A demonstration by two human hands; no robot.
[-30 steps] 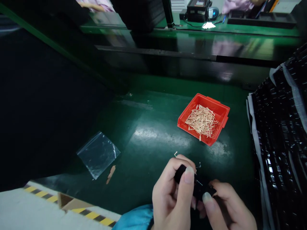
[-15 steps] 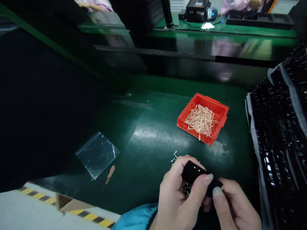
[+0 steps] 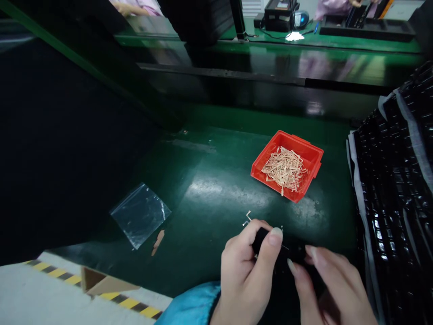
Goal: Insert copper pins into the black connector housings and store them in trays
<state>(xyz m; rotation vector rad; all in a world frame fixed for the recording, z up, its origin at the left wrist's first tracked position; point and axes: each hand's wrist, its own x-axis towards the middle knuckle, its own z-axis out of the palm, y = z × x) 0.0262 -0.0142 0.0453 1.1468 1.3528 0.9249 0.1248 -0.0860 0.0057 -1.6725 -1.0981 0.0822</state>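
Observation:
My left hand is wrapped round a small black part, its thumb pressed on top. Just right of it, my right hand has thumb and forefinger at the right end of the dark piece; whether they pinch it is too dark to tell. Beyond my left hand, thin pale strips lie on the green table. A red bin farther back holds a heap of thin beige strips.
A clear zip bag and a small brown scrap lie on the green table at left. Stacked black trays stand at right. Across the back, people in pink sleeves work near a black tray.
My left thumb has moved up and left over the black part, covering its gold dots. My right hand's fingers have spread somewhat and shifted slightly. The view has shifted a little.

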